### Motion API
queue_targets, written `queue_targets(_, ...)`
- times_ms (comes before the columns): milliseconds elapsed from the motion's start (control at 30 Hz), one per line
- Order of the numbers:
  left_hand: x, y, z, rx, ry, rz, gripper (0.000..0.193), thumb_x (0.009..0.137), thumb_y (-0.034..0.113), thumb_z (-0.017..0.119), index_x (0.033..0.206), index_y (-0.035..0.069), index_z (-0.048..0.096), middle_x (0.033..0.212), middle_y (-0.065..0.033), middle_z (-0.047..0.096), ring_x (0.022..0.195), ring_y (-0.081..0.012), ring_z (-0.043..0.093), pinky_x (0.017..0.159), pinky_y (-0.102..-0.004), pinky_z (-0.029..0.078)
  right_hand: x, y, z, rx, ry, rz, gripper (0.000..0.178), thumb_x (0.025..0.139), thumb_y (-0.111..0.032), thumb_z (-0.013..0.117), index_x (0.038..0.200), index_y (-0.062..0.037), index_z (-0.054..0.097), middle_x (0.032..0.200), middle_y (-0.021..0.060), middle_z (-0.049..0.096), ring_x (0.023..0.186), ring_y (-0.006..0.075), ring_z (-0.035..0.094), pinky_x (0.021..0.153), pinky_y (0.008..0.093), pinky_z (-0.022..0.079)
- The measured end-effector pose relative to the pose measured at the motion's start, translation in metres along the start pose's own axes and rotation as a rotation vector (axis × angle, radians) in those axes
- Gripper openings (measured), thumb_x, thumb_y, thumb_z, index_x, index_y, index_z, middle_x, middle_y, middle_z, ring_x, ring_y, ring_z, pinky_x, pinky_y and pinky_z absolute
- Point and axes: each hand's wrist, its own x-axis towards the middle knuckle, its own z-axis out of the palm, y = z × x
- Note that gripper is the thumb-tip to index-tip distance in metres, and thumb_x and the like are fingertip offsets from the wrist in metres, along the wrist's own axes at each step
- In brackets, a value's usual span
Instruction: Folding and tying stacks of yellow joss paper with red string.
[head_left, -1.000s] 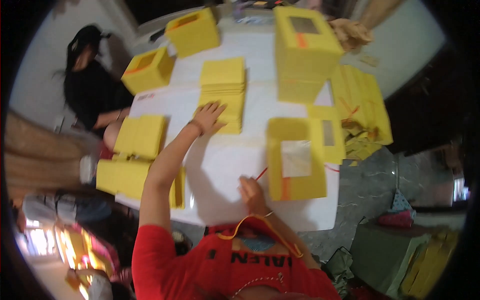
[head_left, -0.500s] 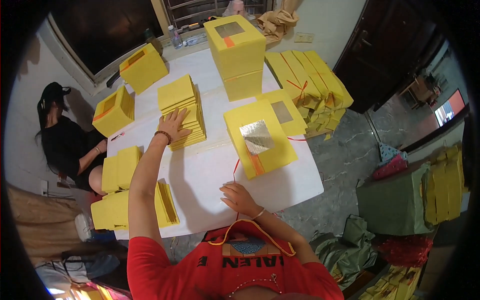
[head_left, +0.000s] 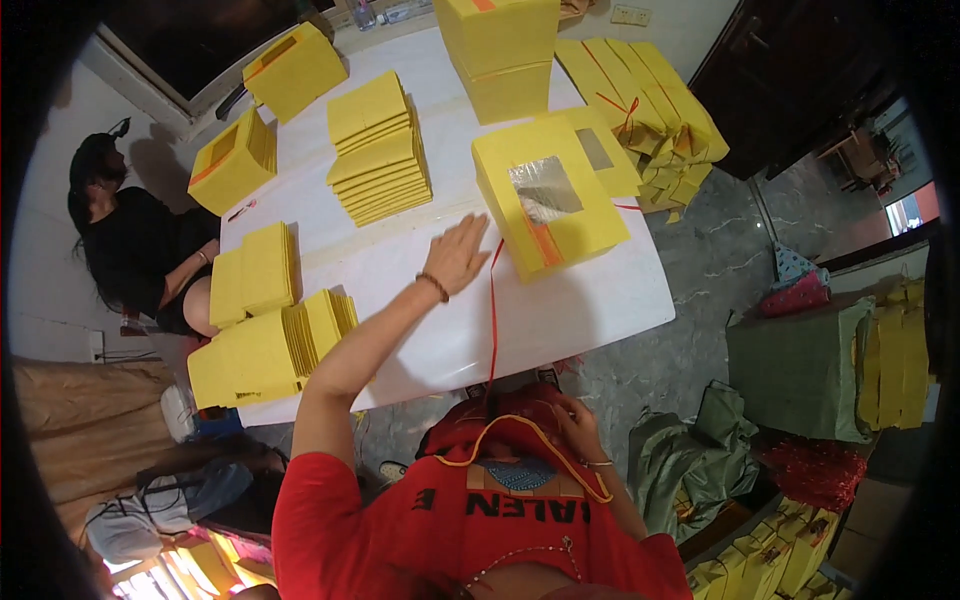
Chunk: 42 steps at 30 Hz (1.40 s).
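Note:
My left hand (head_left: 460, 252) is open and empty, its fingers stretched out just left of a stack of yellow paper sheets (head_left: 590, 233). On top of that stack lies a shiny silver square (head_left: 545, 188) with an orange strip below it. A red ribbon (head_left: 493, 320) comes from under the stack and hangs over the table's front edge. Close to my body, my right hand (head_left: 580, 428) lies against the red apron (head_left: 470, 412); its fingers look loosely open, with nothing visible in them. Left of my left hand stand neat yellow bundles (head_left: 380, 160) in overlapping layers.
More yellow stacks stand on the white table (head_left: 420, 330), including a tall one (head_left: 505, 70) at the back. Tied yellow bundles (head_left: 640, 100) sit beyond its right side. At the left sits a person in black (head_left: 140, 240). Green wrapped bundles (head_left: 800, 370) occupy the right.
My left hand has left the middle bundles and moved right, beside the silver-topped stack. My right hand has drawn back from the table edge to my apron. The whole view has shifted.

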Motion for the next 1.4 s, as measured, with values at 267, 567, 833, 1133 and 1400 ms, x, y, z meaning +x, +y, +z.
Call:
queue_targets(267, -0.116, 0.072, 0.086, 0.244, -0.006, 0.010, 0.055, 0.079, 0.030, 0.058, 0.127, 0.009, 0.042, 0.136, -0.0198, 0.031, 0.125, -0.0385, 0.026, 0.100, -0.0522, 0.023, 0.033, 0.019, -0.045, -0.031, -0.208, -0.051, 0.028, 0.085, -0.018, 0.057, 0.108, -0.0025, 0.057, 0.100, 0.0140, 0.061, 0.089, 0.0248, 0.060, 0.076, 0.0302, 0.046)
queue_targets(567, -0.098, 0.209, 0.157, 0.007, 0.067, -0.193, 0.051, 0.075, 0.024, 0.061, 0.122, 0.011, 0.047, 0.135, -0.0186, 0.031, 0.126, -0.0402, 0.026, 0.101, -0.0557, 0.019, 0.134, -0.006, -0.141, 0.245, -0.136, -0.105, 0.033, 0.086, -0.016, 0.058, 0.115, -0.0003, 0.053, 0.095, 0.0061, 0.060, 0.084, 0.0110, 0.055, 0.074, 0.0251, 0.046)
queue_targets(833, -0.038, 0.306, 0.163, -0.183, -0.518, 0.332, 0.051, 0.075, 0.023, 0.062, 0.122, 0.014, 0.044, 0.131, -0.0161, 0.037, 0.104, -0.0324, 0.050, 0.086, -0.0460, 0.040, 0.271, -0.061, -0.489, 0.879, 0.668, -0.562, 0.074, 0.087, -0.010, 0.052, 0.139, -0.0098, 0.000, 0.111, 0.0141, 0.052, 0.089, 0.0214, 0.055, 0.076, 0.0333, 0.046)
queue_targets(1133, -0.049, 0.205, 0.115, -0.731, -0.182, 0.111, 0.026, 0.086, 0.017, 0.053, 0.109, 0.004, 0.055, 0.097, -0.0117, 0.060, 0.087, -0.0227, 0.058, 0.072, -0.0332, 0.046, 0.237, -0.147, -0.419, 0.578, 0.481, -0.422, 0.040, 0.088, -0.024, 0.052, 0.124, -0.0073, 0.042, 0.096, 0.0058, 0.060, 0.083, 0.0134, 0.057, 0.069, 0.0274, 0.046)
queue_targets(1400, -0.042, 0.058, 0.086, -1.469, 0.416, -0.946, 0.047, 0.091, 0.039, 0.045, 0.115, -0.001, 0.048, 0.091, -0.0081, 0.058, 0.079, -0.0151, 0.056, 0.074, -0.0253, 0.045, 0.307, -0.063, -0.183, 0.802, -0.251, 0.179, 0.060, 0.089, -0.051, 0.040, 0.131, -0.0085, 0.037, 0.113, 0.0071, 0.051, 0.100, 0.0156, 0.049, 0.086, 0.0327, 0.041)
